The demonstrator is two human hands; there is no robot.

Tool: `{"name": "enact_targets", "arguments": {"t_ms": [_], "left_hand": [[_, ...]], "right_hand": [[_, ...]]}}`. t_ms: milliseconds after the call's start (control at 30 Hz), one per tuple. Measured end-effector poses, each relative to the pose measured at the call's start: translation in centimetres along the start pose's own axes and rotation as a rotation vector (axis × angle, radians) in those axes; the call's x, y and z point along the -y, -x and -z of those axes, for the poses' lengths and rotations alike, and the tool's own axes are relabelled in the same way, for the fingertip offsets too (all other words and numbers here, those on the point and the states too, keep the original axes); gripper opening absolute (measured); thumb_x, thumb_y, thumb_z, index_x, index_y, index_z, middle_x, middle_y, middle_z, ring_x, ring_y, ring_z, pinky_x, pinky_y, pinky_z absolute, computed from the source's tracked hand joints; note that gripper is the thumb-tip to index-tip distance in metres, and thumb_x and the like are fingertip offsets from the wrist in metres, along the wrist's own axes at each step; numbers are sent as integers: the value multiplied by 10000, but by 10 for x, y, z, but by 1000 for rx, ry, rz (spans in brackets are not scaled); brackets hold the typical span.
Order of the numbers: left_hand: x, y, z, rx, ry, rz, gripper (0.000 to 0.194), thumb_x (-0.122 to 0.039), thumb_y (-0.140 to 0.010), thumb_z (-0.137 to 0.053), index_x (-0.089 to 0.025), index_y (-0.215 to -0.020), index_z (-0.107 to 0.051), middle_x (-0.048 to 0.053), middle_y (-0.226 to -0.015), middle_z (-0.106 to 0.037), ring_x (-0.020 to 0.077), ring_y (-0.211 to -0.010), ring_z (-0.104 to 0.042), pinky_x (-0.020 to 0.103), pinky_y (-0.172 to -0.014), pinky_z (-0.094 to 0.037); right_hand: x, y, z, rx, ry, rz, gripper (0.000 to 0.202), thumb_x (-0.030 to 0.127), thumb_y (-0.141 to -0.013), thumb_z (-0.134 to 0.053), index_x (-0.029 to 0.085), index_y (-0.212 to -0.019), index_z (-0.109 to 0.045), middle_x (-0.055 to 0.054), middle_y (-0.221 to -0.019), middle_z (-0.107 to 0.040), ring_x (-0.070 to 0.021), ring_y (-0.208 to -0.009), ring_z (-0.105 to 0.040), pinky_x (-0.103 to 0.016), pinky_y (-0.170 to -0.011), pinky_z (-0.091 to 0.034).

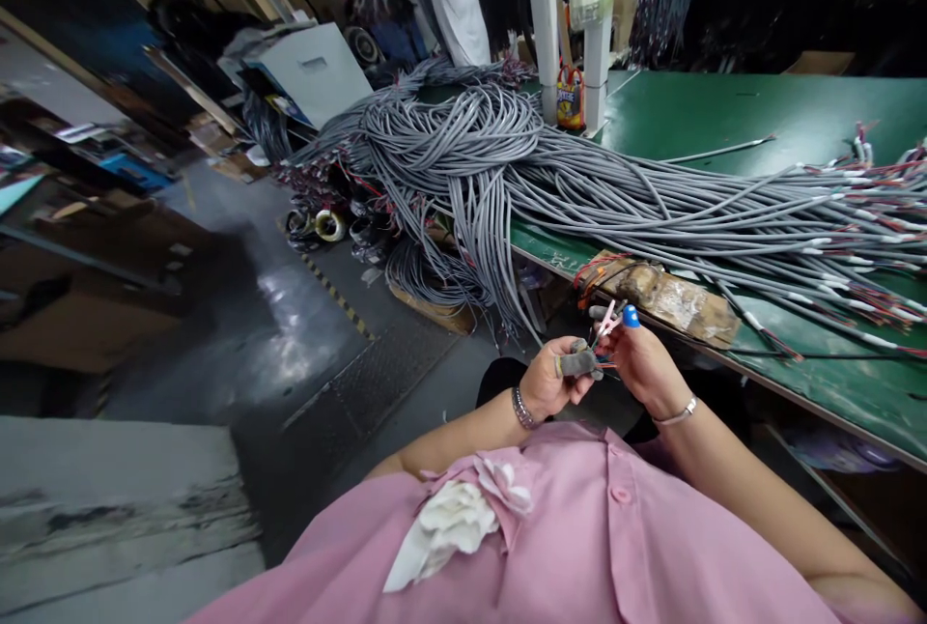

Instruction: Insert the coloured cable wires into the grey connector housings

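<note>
My left hand [551,381] is closed, with grey coverings on its thumb and a finger, around the ends of thin wires [605,365]. Beside it, my right hand [641,363] is closed too, a blue cap [631,316] on one fingertip, and holds a small pink-handled tool [608,319]. The hands nearly touch, just off the table's front edge. Behind them a taped cardboard-like block [673,300] lies at that edge. Long grey cables [652,204] with stripped, coloured ends spread over the green table [681,117].
A looped cable bundle [456,136] hangs over the table's left end. White posts [542,15] rise from the table, with a small colourful bag [571,100] on them. A person in white [456,1] stands beyond. A grey-white box [315,69] is at the back left.
</note>
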State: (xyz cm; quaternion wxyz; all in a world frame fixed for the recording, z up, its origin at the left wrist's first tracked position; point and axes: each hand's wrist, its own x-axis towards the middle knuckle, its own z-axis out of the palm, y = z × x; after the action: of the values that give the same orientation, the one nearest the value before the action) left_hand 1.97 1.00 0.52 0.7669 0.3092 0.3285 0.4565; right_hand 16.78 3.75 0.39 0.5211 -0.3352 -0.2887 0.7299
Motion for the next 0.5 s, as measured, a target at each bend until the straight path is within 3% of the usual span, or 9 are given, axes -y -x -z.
{"name": "enact_targets", "arguments": {"t_ms": [100,267,500], "left_hand": [[1,-4,-2,-3,-34,14,403,-421,-586,-798,-124,-659,-536,3,-488,-586,68,-282,-431,173,-262,-272],[3,-7,0,-3,-17,15,419,-430,-569,-803,-128,-637,-520,0,-486,-580,68,-286,-433,173,-258,-269],[5,-14,8,31,48,55,403,-402,-535,-812,-121,-666,-556,-9,-474,-572,65,-284,-419,168,-256,-234]], "right_hand": [[0,-2,-1,-6,31,-45,479,649,-771,-580,200,-887,-697,-37,-720,-631,-146,-616,-528,-283,-601,-454],[-2,-4,-4,-49,24,2,536,708,-765,-522,200,-824,-684,-62,-799,-676,-151,-615,-542,-299,-615,-458],[-2,-8,-5,-56,-65,-14,463,649,-742,-618,206,-858,-682,-37,-780,-669,-127,-596,-545,-278,-598,-468]]}}
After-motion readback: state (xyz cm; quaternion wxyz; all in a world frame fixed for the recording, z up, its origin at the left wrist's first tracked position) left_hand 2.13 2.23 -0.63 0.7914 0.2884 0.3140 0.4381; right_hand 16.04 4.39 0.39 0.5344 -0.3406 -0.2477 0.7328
